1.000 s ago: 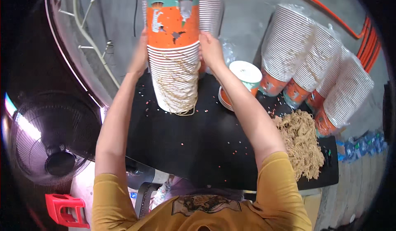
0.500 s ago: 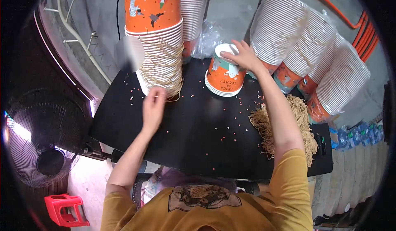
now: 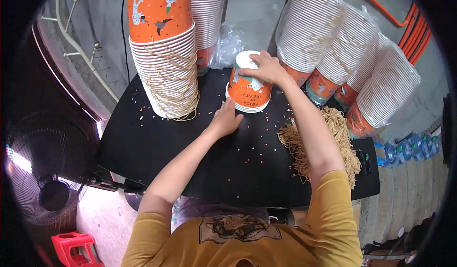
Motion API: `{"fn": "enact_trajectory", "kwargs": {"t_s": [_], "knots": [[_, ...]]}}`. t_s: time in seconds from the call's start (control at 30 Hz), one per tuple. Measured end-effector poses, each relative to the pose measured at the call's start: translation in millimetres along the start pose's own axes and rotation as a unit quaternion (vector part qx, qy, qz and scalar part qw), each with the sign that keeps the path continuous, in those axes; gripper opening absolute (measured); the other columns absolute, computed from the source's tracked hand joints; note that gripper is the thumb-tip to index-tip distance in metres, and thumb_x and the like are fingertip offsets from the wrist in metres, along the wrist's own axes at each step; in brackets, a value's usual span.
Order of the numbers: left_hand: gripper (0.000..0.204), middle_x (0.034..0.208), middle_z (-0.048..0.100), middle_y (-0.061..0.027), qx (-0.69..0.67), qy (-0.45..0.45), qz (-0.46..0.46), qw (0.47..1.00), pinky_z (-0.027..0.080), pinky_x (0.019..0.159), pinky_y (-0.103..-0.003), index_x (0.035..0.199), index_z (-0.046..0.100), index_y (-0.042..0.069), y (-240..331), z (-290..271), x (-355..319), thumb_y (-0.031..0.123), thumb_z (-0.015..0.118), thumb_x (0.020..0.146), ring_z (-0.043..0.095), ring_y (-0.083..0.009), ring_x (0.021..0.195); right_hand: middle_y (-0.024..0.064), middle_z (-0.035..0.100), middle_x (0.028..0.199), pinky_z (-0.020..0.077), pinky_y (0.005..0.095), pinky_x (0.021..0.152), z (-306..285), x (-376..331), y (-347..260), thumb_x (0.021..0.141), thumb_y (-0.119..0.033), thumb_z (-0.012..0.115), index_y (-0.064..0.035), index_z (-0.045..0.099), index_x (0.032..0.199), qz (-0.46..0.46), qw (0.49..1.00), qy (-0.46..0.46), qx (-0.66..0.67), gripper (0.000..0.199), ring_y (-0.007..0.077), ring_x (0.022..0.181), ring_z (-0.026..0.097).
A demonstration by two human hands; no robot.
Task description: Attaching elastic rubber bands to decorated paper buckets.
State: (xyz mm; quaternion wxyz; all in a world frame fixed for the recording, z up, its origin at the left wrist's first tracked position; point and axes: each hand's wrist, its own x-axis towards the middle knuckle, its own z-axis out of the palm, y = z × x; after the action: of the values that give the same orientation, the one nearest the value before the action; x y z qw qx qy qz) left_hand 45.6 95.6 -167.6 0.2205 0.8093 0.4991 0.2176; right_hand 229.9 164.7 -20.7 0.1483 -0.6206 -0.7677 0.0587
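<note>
A short stack of orange paper buckets [image 3: 247, 94] with ghost prints and white rims stands upside down on the black table. My right hand [image 3: 266, 69] grips its upper end, thumb and fingers spread around the white base. My left hand [image 3: 223, 119] is at the stack's lower left rim with fingers stretched out; whether the fingertips touch the rim I cannot tell. To its left rises a tall stack of the same buckets [image 3: 161, 17], also upside down, with tan cord handles [image 3: 171, 79] hanging over its white rims.
Several plastic-wrapped bucket stacks [image 3: 312, 26] lean along the back right. A heap of tan cords [image 3: 340, 145] lies beside my right forearm. Small pale and pink dots are scattered over the black table [image 3: 214, 171]. Clear plastic wrap [image 3: 228, 45] sits behind; a fan [image 3: 52, 193] stands left.
My left hand has moved right, from the tall stack's lower rims to the short stack's rim. My right hand stays on the short stack. The whole view has shifted slightly.
</note>
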Motion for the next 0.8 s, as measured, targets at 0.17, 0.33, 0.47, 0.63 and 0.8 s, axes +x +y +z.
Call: {"fn": "enact_trajectory", "kwargs": {"t_s": [0.17, 0.33, 0.47, 0.63, 0.8], "knots": [[0.071, 0.151, 0.024, -0.0301, -0.065, 0.038, 0.022, 0.997, 0.024, 0.115, -0.041, 0.145, 0.022, -0.009, -4.3, 4.2, -3.6, 0.024, 0.057, 0.093, 0.025, -0.0389, 0.142, 0.0237, 0.051, 0.133, 0.0350, 0.0467, 0.106, 2.2, 3.3, 9.8, 0.069, -0.072, 0.060, -0.0059, 0.061, 0.126, -0.036, 0.996, 0.080, 0.013, 0.088, 0.0396, 0.123, 0.049], [0.062, 0.149, 0.032, -0.0253, -0.113, 0.147, 0.047, 0.981, 0.031, 0.112, -0.041, 0.144, 0.025, -0.007, -13.3, 11.2, 3.3, 0.019, 0.054, 0.095, 0.033, -0.0352, 0.139, 0.0238, 0.065, 0.113, 0.0476, 0.0407, 0.092, -7.1, 7.4, 10.7, 0.072, -0.069, 0.059, -0.0028, 0.067, 0.114, -0.025, 0.988, 0.142, 0.057, 0.079, 0.0359, 0.104, 0.063], [0.056, 0.137, 0.047, -0.0128, -0.533, 0.167, -0.071, 0.826, 0.043, 0.103, -0.038, 0.143, 0.024, 0.004, 8.9, -15.7, 10.8, 0.017, 0.053, 0.098, 0.049, -0.0196, 0.124, 0.0224, 0.068, 0.105, 0.0489, 0.0356, 0.088, -25.7, -8.2, -0.2, 0.077, -0.062, 0.061, 0.0031, 0.066, 0.113, 0.020, 0.969, 0.080, 0.233, 0.074, 0.0327, 0.101, 0.066], [0.040, 0.127, 0.055, -0.0101, -0.726, 0.108, -0.065, 0.676, 0.047, 0.097, -0.036, 0.133, 0.035, 0.005, 7.2, -24.9, 10.6, 0.011, 0.054, 0.098, 0.057, -0.0188, 0.114, 0.0099, 0.066, 0.110, 0.0454, 0.0276, 0.088, -18.5, -5.5, 19.1, 0.084, -0.049, 0.064, -0.0012, 0.062, 0.121, 0.050, 0.941, 0.038, 0.332, 0.061, 0.0165, 0.101, 0.062], [0.024, 0.116, 0.062, -0.0086, -0.743, 0.076, -0.047, 0.664, 0.049, 0.094, -0.036, 0.118, 0.044, 0.005, 2.1, -23.1, 15.5, 0.010, 0.055, 0.097, 0.062, -0.0185, 0.107, 0.0143, 0.068, 0.105, 0.0485, 0.0291, 0.083, -19.2, -13.5, 23.0, 0.079, -0.054, 0.066, 0.0006, 0.065, 0.116, 0.045, 0.939, 0.091, 0.329, 0.066, 0.0205, 0.094, 0.066]]}}
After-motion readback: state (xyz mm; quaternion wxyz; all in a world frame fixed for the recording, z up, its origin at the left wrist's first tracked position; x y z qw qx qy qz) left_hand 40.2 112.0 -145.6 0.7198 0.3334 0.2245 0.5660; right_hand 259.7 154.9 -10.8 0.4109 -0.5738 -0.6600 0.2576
